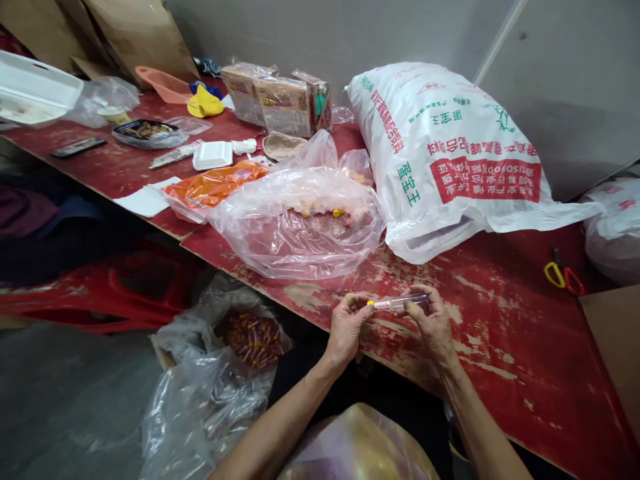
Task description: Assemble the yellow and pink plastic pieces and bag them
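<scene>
Both my hands meet over the near edge of a worn red table (500, 347). My left hand (347, 327) pinches the yellow-capped end of a small clear tube (397, 304). The other end of the same tube is pinched by my right hand (433, 323). The tube lies level between them, just above the tabletop. A clear plastic bag (300, 227) with a few small yellow and red pieces in it lies open just beyond my hands. Below the table edge at the left, another clear bag (253, 340) holds many red-and-yellow tubes.
A big white printed sack (445, 153) lies at the back right. Scissors with yellow and red handles (563, 275) sit at the far right. An orange bag (210, 188), foam boxes (213, 155), packaged cartons (280, 103) and a food tray (147, 132) crowd the left. A bag (360, 440) rests on my lap.
</scene>
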`<move>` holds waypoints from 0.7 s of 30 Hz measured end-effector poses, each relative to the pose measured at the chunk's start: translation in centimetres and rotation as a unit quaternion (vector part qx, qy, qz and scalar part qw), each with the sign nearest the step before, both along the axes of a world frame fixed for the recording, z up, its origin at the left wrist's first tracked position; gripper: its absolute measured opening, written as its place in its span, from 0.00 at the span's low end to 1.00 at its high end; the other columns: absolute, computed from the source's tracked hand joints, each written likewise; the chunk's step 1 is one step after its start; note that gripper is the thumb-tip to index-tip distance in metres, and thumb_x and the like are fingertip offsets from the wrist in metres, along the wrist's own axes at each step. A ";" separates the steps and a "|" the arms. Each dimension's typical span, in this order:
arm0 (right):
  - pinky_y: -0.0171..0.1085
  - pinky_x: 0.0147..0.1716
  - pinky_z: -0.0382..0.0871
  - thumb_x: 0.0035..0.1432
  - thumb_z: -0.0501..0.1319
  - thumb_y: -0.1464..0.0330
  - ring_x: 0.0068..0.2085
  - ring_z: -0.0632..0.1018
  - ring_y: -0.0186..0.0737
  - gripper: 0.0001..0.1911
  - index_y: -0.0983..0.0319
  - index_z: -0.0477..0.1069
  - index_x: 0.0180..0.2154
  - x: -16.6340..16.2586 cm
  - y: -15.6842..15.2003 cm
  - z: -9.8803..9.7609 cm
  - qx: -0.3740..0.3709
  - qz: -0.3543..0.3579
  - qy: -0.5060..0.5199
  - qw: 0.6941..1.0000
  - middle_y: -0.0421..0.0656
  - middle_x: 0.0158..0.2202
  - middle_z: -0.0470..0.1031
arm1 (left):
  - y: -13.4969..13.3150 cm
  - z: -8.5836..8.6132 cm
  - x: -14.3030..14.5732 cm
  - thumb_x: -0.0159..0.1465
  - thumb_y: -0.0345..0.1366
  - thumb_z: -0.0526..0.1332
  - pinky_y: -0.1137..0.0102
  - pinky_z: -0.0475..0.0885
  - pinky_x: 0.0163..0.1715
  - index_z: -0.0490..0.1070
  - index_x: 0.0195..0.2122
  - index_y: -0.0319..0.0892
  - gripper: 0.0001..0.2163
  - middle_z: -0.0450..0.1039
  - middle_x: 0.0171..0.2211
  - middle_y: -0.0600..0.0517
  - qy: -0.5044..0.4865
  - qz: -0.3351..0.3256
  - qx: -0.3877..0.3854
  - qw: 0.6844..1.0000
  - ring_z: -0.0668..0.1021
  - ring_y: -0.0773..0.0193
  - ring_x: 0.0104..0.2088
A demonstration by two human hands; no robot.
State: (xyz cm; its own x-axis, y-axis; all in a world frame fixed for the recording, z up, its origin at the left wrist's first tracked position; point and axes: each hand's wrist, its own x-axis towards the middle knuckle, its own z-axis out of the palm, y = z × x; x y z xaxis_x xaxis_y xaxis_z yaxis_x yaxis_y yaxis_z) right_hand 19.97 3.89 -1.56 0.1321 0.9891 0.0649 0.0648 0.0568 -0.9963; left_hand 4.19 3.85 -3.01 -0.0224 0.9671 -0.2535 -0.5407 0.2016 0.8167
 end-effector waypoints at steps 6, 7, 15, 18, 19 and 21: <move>0.37 0.35 0.71 0.54 0.61 0.63 0.36 0.75 0.38 0.10 0.60 0.67 0.37 -1.3 -1.2 0.5 -0.019 0.082 -0.125 0.989 0.41 0.36 0.73 | -0.8 -0.5 0.7 0.53 0.36 0.66 0.74 0.68 0.33 0.75 0.32 0.39 0.07 0.74 0.28 0.53 0.017 -0.018 0.009 1.000 0.74 0.69 0.28; 0.37 0.36 0.70 0.55 0.60 0.63 0.36 0.75 0.39 0.09 0.60 0.68 0.38 -1.5 -1.3 0.4 -0.015 0.094 -0.154 0.983 0.42 0.36 0.74 | -0.9 -0.6 0.8 0.54 0.36 0.65 0.73 0.68 0.34 0.75 0.33 0.39 0.08 0.74 0.29 0.53 0.022 -0.020 0.010 1.000 0.74 0.68 0.30; 0.37 0.34 0.67 0.59 0.54 0.63 0.34 0.75 0.40 0.11 0.61 0.71 0.35 -0.4 -3.2 -0.4 0.011 0.080 -0.360 0.929 0.44 0.33 0.75 | -2.7 -1.6 2.2 0.55 0.29 0.57 0.70 0.69 0.39 0.75 0.37 0.41 0.10 0.76 0.34 0.50 0.079 -0.112 0.010 0.991 0.76 0.62 0.35; 0.34 0.28 0.65 0.60 0.52 0.61 0.28 0.75 0.39 0.12 0.59 0.71 0.32 2.1 -3.6 0.2 -0.035 0.142 -0.433 0.890 0.42 0.28 0.75 | -2.7 -1.6 2.4 0.55 0.25 0.54 0.68 0.68 0.38 0.76 0.33 0.42 0.13 0.75 0.31 0.50 0.194 -0.203 0.101 0.954 0.75 0.61 0.34; 0.34 0.25 0.63 0.60 0.52 0.60 0.27 0.75 0.39 0.12 0.59 0.70 0.32 3.0 -3.7 0.3 -0.042 0.161 -0.470 0.867 0.41 0.27 0.75 | -2.6 -1.5 2.4 0.55 0.24 0.54 0.67 0.68 0.40 0.77 0.32 0.42 0.13 0.75 0.32 0.50 0.236 -0.216 0.140 0.937 0.75 0.60 0.35; 0.34 0.21 0.59 0.60 0.51 0.61 0.23 0.74 0.39 0.11 0.59 0.68 0.31 4.4 -3.8 0.1 -0.038 0.182 -0.551 0.814 0.41 0.24 0.73 | -2.4 -1.4 2.2 0.55 0.23 0.54 0.66 0.68 0.43 0.76 0.34 0.42 0.13 0.75 0.34 0.48 0.300 -0.208 0.188 0.912 0.75 0.58 0.38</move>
State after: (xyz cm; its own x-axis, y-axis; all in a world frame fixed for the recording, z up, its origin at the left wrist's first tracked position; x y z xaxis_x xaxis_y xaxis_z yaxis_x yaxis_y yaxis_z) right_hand 24.40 0.13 -1.49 -0.2676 0.9562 -0.1183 0.9135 0.2127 -0.3467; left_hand 6.41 1.41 -4.39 0.3411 0.9394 0.0348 0.0852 -0.0678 0.9941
